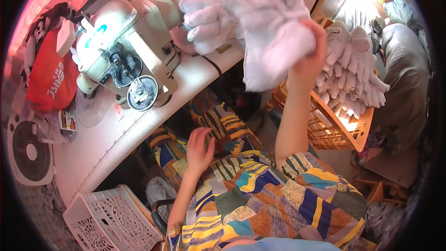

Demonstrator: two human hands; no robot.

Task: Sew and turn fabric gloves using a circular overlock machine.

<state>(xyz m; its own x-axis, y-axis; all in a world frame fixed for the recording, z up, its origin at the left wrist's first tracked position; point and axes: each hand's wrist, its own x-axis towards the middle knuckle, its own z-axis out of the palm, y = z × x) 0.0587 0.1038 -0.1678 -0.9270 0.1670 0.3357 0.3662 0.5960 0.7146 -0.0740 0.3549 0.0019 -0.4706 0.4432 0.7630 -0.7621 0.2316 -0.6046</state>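
Note:
In my right hand point(310, 51), raised over the table's right edge, is a bundle of fluffy white gloves point(269, 11). The fingers are closed around its cuff end, and the upper part reaches over other white gloves point(204, 23) lying on the table. How many gloves are in the bundle, I cannot tell. My left hand point(200, 151) hovers above my lap with its fingers loosely apart and nothing in them. A pale sewing machine point(132, 32) with round metal discs at its front stands on the table, left of the gloves.
An orange plastic basket point(320, 123) heaped with white gloves point(348, 65) stands at my right. The white table's point(100, 151) front edge carries a ruler strip. A white crate point(109, 218) sits lower left. Left lie a red bag point(53, 72) and a round fan point(31, 153).

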